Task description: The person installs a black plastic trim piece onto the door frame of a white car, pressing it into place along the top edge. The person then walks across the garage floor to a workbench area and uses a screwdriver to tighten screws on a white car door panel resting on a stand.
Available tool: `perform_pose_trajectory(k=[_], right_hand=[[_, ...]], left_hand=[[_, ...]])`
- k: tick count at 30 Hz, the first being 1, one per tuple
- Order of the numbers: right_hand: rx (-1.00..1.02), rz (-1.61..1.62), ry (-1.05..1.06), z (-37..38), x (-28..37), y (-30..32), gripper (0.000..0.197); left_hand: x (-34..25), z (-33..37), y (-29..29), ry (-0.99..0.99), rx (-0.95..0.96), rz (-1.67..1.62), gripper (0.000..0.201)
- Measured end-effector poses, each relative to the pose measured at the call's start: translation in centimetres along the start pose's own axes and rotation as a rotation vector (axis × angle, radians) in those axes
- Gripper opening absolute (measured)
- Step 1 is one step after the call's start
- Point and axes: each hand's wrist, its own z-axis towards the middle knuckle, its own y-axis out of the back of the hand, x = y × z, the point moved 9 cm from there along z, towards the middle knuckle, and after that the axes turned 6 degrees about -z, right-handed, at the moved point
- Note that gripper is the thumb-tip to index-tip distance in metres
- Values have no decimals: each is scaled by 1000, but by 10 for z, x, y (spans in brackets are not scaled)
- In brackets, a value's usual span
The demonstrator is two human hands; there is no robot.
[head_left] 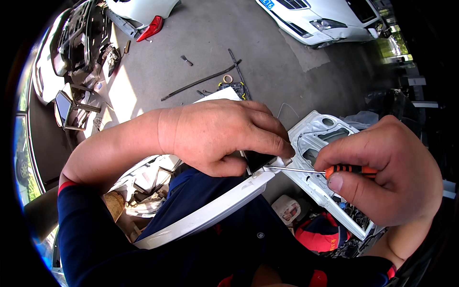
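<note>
A long, curved white car body part point(215, 205) lies slanted across my lap, with a dark panel beside its far end. My left hand point(224, 136) is bent over that end, thumb and fingers closed about its edge; the fingertips are partly hidden. From the right, my right hand point(397, 177) grips a screwdriver point(351, 170) with an orange and black handle. Its thin metal shaft points left, and the tip meets the white part's end close to my left fingertips. What the tip touches is too small to make out.
A white car door shell point(303, 126) lies at the right, near a red and dark bag point(318, 234). Ahead on the floor are black strips point(201, 80), a tape ring point(228, 78) and a red tail light point(151, 28). A white car point(330, 14) stands far right.
</note>
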Motion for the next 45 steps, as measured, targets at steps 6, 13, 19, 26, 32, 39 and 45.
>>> perform_pose_trajectory(k=[6,13,19,26,32,39,45], right_hand=[[4,-20,24,-2,9,-2,22],[194,144,-214,8,-9,-6,21],[139,189,-152,3,-7,-13,14],[38,18,63,1,4,-15,7],[-22,44,49,-1,10,-17,4],[-156,-152,-21,5,53,-14,5],[-155,-212,-26,6,55,-13,7]], left_hand=[[-4,-3,1,-17,5,11,61],[-1,3,-4,-36,23,-40,61],[-1,1,-2,-19,16,-41,61],[-1,3,0,-29,29,-74,59],[0,3,-1,-32,41,-90,59],[0,3,0,-50,55,-95,61],[1,1,0,-23,40,-77,62]])
